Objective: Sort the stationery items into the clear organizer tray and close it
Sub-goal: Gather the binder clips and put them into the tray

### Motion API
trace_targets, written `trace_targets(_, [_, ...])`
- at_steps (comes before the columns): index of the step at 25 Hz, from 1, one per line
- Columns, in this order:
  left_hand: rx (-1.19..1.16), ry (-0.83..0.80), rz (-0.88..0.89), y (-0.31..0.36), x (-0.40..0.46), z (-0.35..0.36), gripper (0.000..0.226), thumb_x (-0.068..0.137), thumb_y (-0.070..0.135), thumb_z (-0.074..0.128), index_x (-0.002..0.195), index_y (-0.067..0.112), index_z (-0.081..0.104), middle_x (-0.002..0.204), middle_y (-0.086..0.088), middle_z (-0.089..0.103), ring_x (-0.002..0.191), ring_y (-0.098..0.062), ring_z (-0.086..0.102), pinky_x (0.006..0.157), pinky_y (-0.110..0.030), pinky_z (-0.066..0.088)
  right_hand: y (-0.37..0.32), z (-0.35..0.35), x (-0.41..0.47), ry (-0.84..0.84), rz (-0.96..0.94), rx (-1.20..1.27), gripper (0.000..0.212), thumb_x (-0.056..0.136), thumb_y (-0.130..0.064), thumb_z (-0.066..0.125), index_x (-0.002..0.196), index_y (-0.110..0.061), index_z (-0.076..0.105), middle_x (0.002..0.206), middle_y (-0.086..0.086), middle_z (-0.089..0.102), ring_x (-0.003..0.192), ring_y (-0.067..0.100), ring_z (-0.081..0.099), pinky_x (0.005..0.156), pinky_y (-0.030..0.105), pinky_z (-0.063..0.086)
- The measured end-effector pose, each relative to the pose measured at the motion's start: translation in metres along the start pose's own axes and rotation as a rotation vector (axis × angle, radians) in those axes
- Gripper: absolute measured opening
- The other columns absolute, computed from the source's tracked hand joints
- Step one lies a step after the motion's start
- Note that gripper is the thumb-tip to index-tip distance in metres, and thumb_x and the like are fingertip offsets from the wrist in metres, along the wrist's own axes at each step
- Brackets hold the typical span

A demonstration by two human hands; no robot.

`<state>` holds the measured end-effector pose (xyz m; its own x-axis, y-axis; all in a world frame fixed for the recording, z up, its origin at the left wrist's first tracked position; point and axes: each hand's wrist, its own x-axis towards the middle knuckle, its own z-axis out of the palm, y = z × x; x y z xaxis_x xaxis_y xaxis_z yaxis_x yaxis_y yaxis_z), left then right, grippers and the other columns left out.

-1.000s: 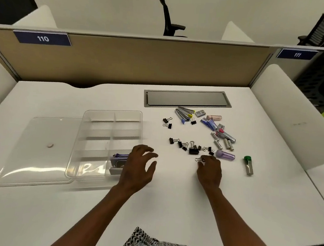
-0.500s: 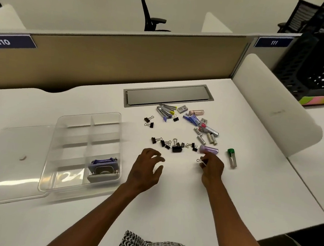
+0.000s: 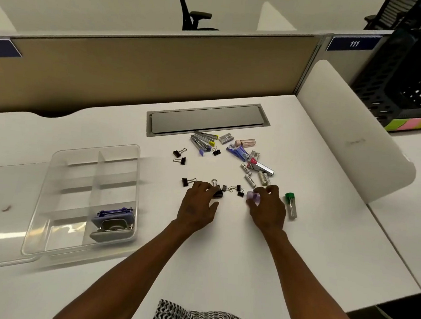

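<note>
Sorting barely begun: clear organizer tray (image 3: 85, 195), at 9 o'clock on the tabletop (image 3: 221, 261), holds one purple item (image 3: 114, 221); lid (image 3: 1, 208) off. Left hand (image 3: 198, 206) fingers rest relaxed on binder clips (image 3: 218, 191); right hand (image 3: 268, 209) pinches a purple tube (image 3: 254, 196). Most stationery remains unsorted.

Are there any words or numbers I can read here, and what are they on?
"111": white digits on the blue nameplate on the desk divider.
Blue nameplate at left edge: no text in view.
Small staple boxes in the pile: print too small to read.
</note>
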<state>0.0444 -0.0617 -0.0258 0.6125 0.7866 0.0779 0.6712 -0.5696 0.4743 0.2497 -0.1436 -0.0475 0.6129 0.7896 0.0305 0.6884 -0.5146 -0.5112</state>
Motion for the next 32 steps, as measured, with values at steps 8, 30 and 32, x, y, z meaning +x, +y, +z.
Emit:
trace_targets(8, [0.135, -0.043, -0.092, 0.000, 0.020, 0.020, 0.041, 0.087, 0.031, 0.062, 0.127, 0.021, 0.060, 0.118, -0.001, 0.063, 0.122, -0.026, 0.046, 0.097, -0.036, 0.036, 0.011, 0.002, 0.004, 0.127, 0.003, 0.043, 0.023, 0.085, -0.045, 0.070, 0.091, -0.023, 0.067, 0.106, 0.002, 0.060, 0.079, 0.030, 0.067, 0.061, 0.028, 0.045])
trace_targets(30, [-1.212, 0.380, -0.662, 0.000, -0.069, -0.054, 0.018, 0.101, 0.012, 0.049, 0.110, 0.017, 0.063, 0.111, -0.004, 0.071, 0.087, -0.017, 0.072, 0.074, -0.030, 0.049, -0.084, 0.009, -0.028, -0.622, 0.413, 1.197, 0.026, 0.092, -0.040, 0.064, 0.100, -0.018, 0.073, 0.103, 0.010, 0.077, 0.041, 0.012, 0.025, 0.045, 0.024, 0.025])
trace_targets(32, [-1.118, 0.478, -0.664, -0.011, -0.090, -0.067, 0.017, 0.100, 0.014, 0.052, 0.111, 0.021, 0.063, 0.108, 0.002, 0.073, 0.088, -0.015, 0.072, 0.073, -0.029, 0.051, -0.110, 0.018, -0.039, -0.684, 0.488, 1.257, 0.024, 0.092, -0.040, 0.064, 0.101, -0.021, 0.076, 0.109, 0.003, 0.076, 0.044, 0.011, 0.025, 0.046, 0.024, 0.032])
